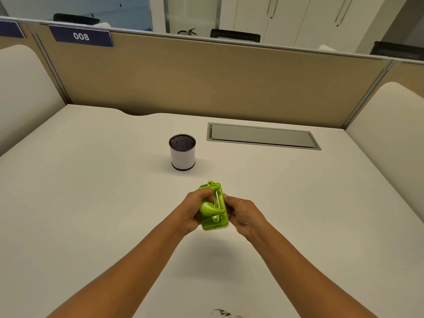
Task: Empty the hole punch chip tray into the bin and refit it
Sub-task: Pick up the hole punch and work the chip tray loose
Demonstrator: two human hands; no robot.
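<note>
A bright green hole punch (213, 208) is held above the white desk, turned on its side with its lever facing left. My left hand (192, 212) wraps around the lever side. My right hand (243, 216) grips the opposite side, where the base lies; the chip tray itself is hidden behind the punch. A small round bin (182, 154) with a black mesh rim and a white wall stands upright on the desk, a short way beyond the punch and slightly left.
A grey cable hatch (261, 136) is set flush into the white desk (91, 180) at the back right. Beige partition panels (206, 79) close off the far side, and curved white dividers flank both sides. A dark smudge (222, 312) lies at the near edge.
</note>
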